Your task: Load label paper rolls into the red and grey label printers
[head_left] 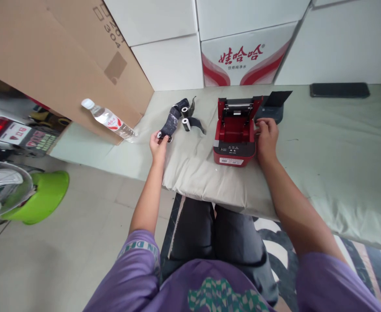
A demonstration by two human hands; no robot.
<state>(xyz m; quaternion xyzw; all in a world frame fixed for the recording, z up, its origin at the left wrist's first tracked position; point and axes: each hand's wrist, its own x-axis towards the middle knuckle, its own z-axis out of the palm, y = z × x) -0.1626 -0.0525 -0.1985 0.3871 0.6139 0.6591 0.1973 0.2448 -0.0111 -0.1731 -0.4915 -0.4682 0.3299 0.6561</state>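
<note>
A red and black label printer [234,149] stands on the covered surface with its lid raised and its red inner bay showing. My right hand [266,136] is closed against the printer's right side, its fingertips partly hidden there. Left of the printer, my left hand [159,144] pinches the near end of a dark ribbon roll [170,123] with a white core. The ribbon stretches away to a second bundle at the far end. Two smaller dark rolls with white cores, a far one [185,112] and a near one [187,125], lie beside it with loose tails.
Behind the printer's right side is a dark grey object [271,112] with a black flap. A water bottle [110,121] is at the left by a large cardboard box [79,56]. White cartons [245,56] line the back. A black phone-like slab [340,90] lies far right.
</note>
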